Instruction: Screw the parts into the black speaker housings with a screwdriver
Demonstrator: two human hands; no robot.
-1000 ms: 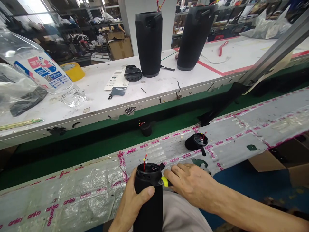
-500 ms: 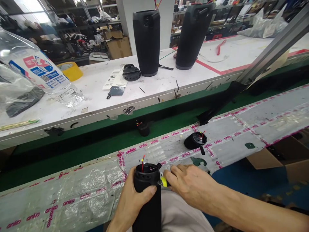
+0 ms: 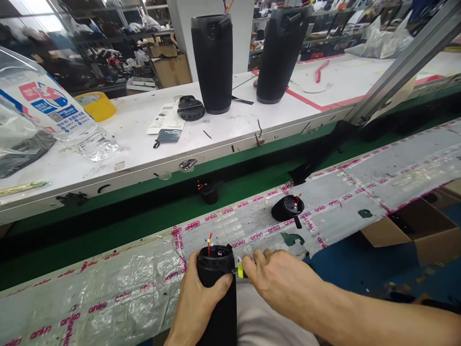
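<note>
A black cylindrical speaker body [image 3: 219,307] stands upright at the bottom centre, its open top showing red wires with a yellow connector. My left hand [image 3: 201,293] wraps round it just below the rim, thumb across the front. My right hand [image 3: 273,274] is closed on a tool [image 3: 240,271] with a yellow-green handle; its thin metal tip meets the body's right side near the rim. Most of the handle is hidden in the fingers. Beyond them, a shorter black cylinder [image 3: 287,208] with red wires lies tilted on the taped ledge [image 3: 144,288].
On the white bench [image 3: 144,158] stand two tall black speakers [image 3: 213,67] [image 3: 281,57], a black round cap [image 3: 190,108], tags, yellow tape [image 3: 96,106] and a water bottle [image 3: 65,110]. Another small black part [image 3: 209,193] sits on the green belt [image 3: 241,166]. A metal post [image 3: 399,62] slants at right.
The view has shifted slightly, moving most things a little left. The tool's tip now shows at the body's side, and my right hand has turned slightly. Both hands keep their holds.
</note>
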